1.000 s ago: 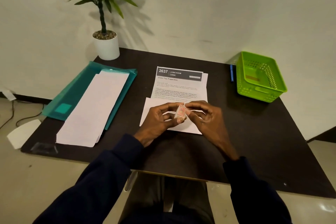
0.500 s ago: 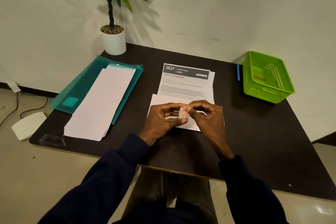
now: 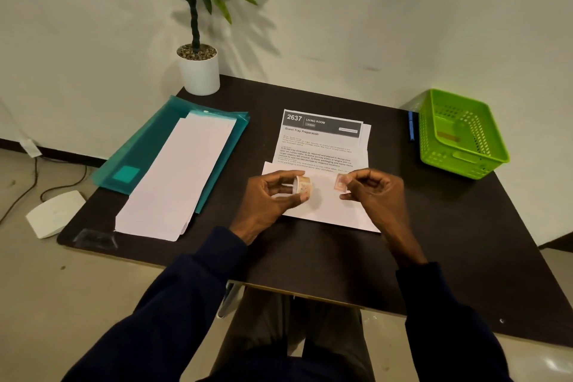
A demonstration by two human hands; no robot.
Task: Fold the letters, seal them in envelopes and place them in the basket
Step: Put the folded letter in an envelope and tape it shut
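Observation:
A white envelope (image 3: 328,211) lies on the dark table in front of me, over the lower edge of a printed letter (image 3: 322,146) headed "2637 Living Room". My left hand (image 3: 273,198) pinches a small roll of patterned sticker tape (image 3: 303,184) just above the envelope. My right hand (image 3: 372,192) holds a small pinkish sticker piece (image 3: 340,182) between thumb and fingers, a short gap right of the roll. The green plastic basket (image 3: 465,161) stands at the table's right back corner with a small brownish item inside.
A stack of long white envelopes (image 3: 179,177) rests on a teal plastic folder (image 3: 145,152) at the left. A potted plant (image 3: 198,71) stands at the back left corner. A blue pen (image 3: 410,125) lies beside the basket. A white device (image 3: 52,214) sits on the floor.
My hands were together on the tape roll; now they have come apart, the right hand pulling a sticker piece off to the right. The camera view has shifted slightly.

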